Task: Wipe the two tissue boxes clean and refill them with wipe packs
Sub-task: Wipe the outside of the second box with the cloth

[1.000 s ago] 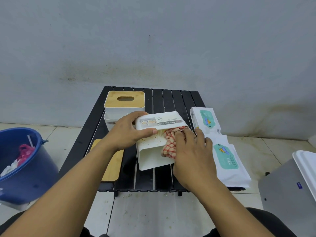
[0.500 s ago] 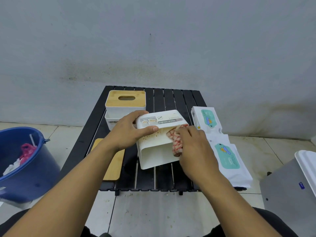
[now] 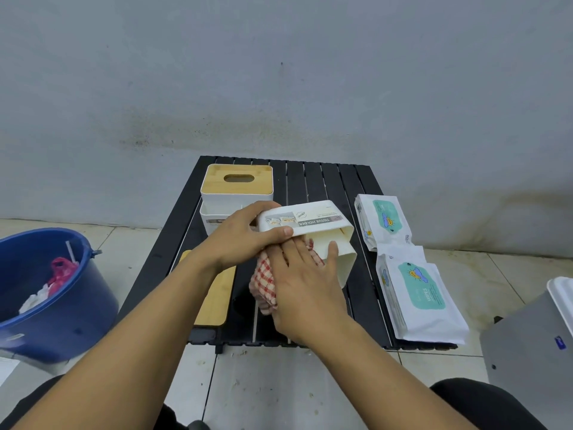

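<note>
My left hand (image 3: 238,237) grips a white tissue box (image 3: 335,240), tipped on its side above the black slatted table (image 3: 316,181), open mouth toward me. My right hand (image 3: 305,283) holds a red-checked cloth (image 3: 263,283), with its fingers reaching into the box's mouth and its thumb lying on the box's right rim. A second white tissue box (image 3: 235,197) with a bamboo lid stands at the back left. A loose bamboo lid (image 3: 217,299) lies flat at the front left. Two white wipe packs lie on the right, one farther back (image 3: 383,221) and one nearer (image 3: 418,299).
A blue bucket (image 3: 46,293) holding pink and white scraps stands on the tiled floor to the left of the table. A grey bin with a white lid (image 3: 533,346) stands at the right edge. A plain wall rises right behind the table.
The box has been turned so its mouth faces me more. My right hand has moved with the cloth from the box's outer side into its opening.
</note>
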`<state>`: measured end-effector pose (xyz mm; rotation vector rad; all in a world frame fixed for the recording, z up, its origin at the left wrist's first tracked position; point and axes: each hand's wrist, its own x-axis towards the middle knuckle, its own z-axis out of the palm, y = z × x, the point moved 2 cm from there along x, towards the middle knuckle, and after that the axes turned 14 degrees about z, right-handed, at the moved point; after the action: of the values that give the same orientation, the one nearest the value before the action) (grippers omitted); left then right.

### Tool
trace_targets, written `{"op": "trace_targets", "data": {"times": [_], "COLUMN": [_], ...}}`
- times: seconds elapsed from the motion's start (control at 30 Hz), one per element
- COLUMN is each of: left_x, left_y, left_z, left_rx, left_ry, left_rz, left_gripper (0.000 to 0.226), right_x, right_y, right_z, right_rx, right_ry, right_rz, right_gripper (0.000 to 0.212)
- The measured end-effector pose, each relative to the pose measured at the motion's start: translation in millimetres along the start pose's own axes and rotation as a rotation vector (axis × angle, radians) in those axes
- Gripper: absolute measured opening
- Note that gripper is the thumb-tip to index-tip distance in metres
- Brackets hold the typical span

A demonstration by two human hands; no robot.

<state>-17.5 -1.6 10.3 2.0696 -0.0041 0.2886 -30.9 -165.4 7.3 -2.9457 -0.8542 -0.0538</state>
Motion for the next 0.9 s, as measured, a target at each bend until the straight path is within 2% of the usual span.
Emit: {"op": "trace_targets", "data": {"times": [0.1, 0.3, 0.37, 0.6, 0.9], "left_x": [1, 1, 1, 1, 1], "left_y": [-1, -3, -3, -6, -4], "left_z": [0, -1, 0, -3, 0], "left_rx": [-0.007, -0.033, -0.01, -0.062, -0.083], "left_ry": [-0.013, -0.004, -0.003, -0.009, 0.003], "left_rz": [-0.002, 0.001, 0.011, -0.026, -0.037], "left_gripper": [0.051, 0.054, 0.057, 0.062, 0.052], "right_x": [15, 33, 29, -20, -21], "right_y": [-4, -8, -4, 26, 73], "right_z": [-1, -2, -3, -3, -21], "right_rx": [-0.032, -0.051, -0.04, 0.111, 0.151], "right_ry": [-0.052, -0.045, -0.044, -0.03, 0.038], "right_rz": [0.006, 0.005, -0.016, -0.12, 0.197], "right_gripper": [0.099, 0.1, 0.103, 0.092, 0.091]}}
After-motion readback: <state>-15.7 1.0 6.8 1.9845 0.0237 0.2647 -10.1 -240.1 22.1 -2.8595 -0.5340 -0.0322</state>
